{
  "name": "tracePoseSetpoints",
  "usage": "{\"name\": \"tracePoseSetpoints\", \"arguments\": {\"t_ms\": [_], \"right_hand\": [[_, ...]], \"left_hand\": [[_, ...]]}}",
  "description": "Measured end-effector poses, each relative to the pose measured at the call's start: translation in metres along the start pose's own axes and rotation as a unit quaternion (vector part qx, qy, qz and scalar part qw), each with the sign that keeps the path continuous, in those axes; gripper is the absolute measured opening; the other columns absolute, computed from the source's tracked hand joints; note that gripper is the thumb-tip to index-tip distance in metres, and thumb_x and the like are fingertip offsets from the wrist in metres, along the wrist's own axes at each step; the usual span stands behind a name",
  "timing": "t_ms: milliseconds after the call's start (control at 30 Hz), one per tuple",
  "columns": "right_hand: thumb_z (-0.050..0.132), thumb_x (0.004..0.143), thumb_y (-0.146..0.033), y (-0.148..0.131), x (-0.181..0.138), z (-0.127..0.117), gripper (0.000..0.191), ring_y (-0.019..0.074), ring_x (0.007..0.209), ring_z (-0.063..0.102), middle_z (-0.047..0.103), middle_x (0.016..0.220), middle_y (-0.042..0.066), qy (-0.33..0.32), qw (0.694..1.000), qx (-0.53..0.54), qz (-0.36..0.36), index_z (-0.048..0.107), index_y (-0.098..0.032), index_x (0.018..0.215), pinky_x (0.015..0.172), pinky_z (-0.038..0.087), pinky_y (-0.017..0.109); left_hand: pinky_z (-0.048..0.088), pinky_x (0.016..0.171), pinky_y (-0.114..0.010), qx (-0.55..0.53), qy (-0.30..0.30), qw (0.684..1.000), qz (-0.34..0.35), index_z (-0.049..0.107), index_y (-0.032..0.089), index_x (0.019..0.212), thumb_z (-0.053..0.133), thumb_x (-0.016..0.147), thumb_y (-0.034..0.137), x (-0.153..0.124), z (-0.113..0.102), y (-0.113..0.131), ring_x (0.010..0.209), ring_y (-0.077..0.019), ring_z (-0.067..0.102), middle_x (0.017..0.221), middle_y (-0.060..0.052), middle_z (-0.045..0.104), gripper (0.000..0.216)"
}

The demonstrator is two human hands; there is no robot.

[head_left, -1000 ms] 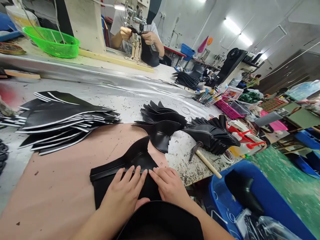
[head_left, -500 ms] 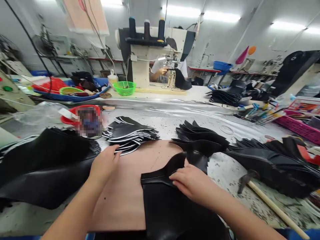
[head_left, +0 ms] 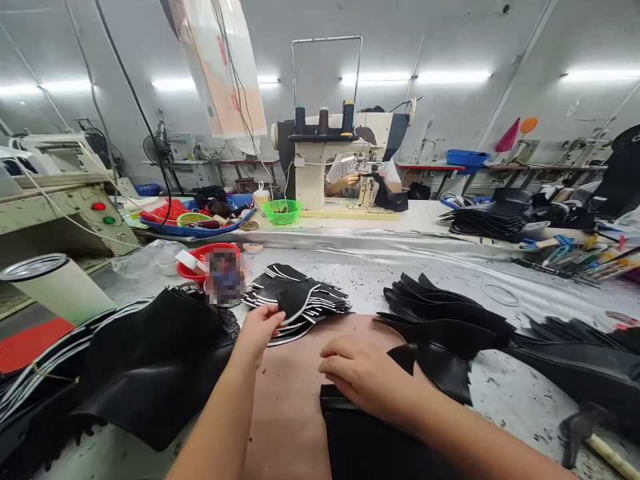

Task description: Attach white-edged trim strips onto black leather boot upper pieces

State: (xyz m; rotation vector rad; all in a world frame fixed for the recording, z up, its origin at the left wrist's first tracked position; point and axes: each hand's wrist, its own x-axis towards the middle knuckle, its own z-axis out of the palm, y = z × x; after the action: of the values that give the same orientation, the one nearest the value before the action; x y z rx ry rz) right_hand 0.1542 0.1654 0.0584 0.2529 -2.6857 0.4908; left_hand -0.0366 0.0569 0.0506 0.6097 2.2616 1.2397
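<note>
My left hand (head_left: 260,331) pinches the top black white-edged piece (head_left: 295,301) of a fanned stack (head_left: 313,305) and lifts its near end. My right hand (head_left: 363,377) lies with fingers flat and pressed together on a large black leather panel (head_left: 380,440) that rests on the pink work mat (head_left: 295,407). The panel's upper part is hidden under my hand and forearm.
A big pile of black panels (head_left: 150,360) lies at the left, more black pieces (head_left: 445,320) at the right, a hammer (head_left: 585,430) near the right edge. Across the table a person (head_left: 350,175) works at a sewing machine (head_left: 330,157) beside a green bowl (head_left: 281,211).
My left hand left the panel, reached to the white-edged stack and took hold of its top piece. The camera tilted upward. My right hand stayed on the panel.
</note>
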Motion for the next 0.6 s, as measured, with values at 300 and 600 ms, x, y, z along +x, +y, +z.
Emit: {"name": "tracePoseSetpoints", "arguments": {"t_ms": [300, 600], "right_hand": [[0.044, 0.09, -0.01, -0.013, 0.015, 0.014, 0.023, 0.0136, 0.066, 0.053, 0.065, 0.073, 0.003, 0.187, 0.98, -0.024, -0.059, 0.062, -0.017, 0.077, 0.062, 0.044, 0.026], [0.049, 0.088, -0.009, -0.027, 0.006, 0.017, 0.019, 0.0131, 0.065, 0.054, 0.066, 0.075, 0.003, 0.231, 0.973, -0.014, -0.023, 0.064, -0.017, 0.078, 0.06, 0.044, 0.026]], "left_hand": [[0.042, 0.058, -0.026, -0.224, -0.142, 0.964, 0.035, 0.063, 0.016, 0.067, 0.073, 0.056, 0.042, -0.067, 0.012, 0.004, 0.059, -0.0112, 0.05, 0.063, 0.001, 0.057, 0.03], [0.04, 0.059, -0.027, -0.203, -0.137, 0.967, 0.067, 0.067, 0.018, 0.061, 0.07, 0.057, 0.035, -0.075, 0.014, 0.008, 0.058, -0.0123, 0.045, 0.056, 0.002, 0.054, 0.018]]}}
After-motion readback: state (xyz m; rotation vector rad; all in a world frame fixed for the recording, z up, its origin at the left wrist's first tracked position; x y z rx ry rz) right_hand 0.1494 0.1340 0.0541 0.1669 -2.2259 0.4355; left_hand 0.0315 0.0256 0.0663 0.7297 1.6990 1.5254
